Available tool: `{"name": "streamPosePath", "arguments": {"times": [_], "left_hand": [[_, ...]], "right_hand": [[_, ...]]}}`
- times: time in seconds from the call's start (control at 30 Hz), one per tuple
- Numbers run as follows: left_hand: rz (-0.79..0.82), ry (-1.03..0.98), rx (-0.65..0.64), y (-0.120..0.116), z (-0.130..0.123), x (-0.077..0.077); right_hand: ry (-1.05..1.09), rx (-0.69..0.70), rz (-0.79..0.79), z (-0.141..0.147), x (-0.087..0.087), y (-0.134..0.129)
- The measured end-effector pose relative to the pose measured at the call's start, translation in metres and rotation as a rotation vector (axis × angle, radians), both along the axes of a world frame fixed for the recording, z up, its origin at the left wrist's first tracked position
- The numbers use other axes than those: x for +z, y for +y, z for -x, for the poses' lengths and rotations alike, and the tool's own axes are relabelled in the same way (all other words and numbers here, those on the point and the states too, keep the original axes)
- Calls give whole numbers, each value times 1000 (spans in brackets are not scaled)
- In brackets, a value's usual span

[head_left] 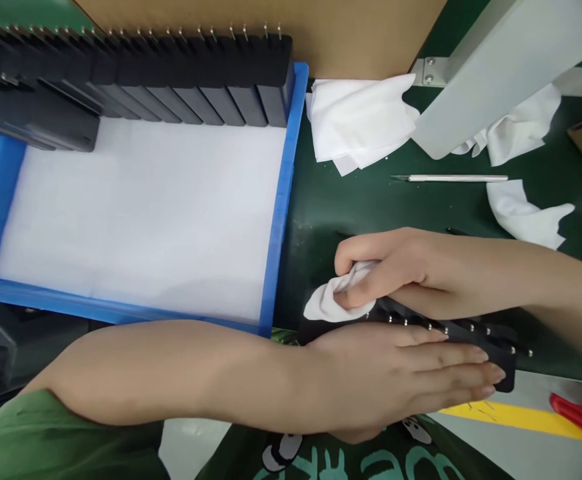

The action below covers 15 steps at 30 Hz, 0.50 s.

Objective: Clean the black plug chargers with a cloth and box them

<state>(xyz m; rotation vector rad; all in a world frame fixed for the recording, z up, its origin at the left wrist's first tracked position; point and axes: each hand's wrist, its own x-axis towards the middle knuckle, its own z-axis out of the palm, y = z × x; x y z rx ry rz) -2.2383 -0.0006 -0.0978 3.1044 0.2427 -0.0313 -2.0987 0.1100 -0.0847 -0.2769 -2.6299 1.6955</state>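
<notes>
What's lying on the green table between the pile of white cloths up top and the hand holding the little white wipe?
In the head view, only bare green mat lies between the cloth pile and the right hand.

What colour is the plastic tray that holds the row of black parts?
Blue: the plastic tray is lined with white sheet, clearest in the head view.

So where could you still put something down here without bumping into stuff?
The white liner of the blue tray is bare below the row of black parts. A strip of green mat lies open between the white cloths, the knife and the right hand. Around both hands it is crowded.
</notes>
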Motion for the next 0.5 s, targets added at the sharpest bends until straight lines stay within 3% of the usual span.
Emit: {"name": "streamPosePath", "arguments": {"times": [0.2, 0.37, 0.43, 0.5], "left_hand": [[-5, -2, 16, -4, 2, -1], [21, -42, 17, -4, 1, -10], [-6, -93, 9, -2, 1, -10], [-32, -267, -23, -1, 4, -3]], "right_hand": [[7, -5, 200, -7, -7, 9], [-77, -104, 306, -19, -5, 17], [-55, -201, 260, -36, 7, 14], [-23, -459, 97, -61, 25, 1]]}}
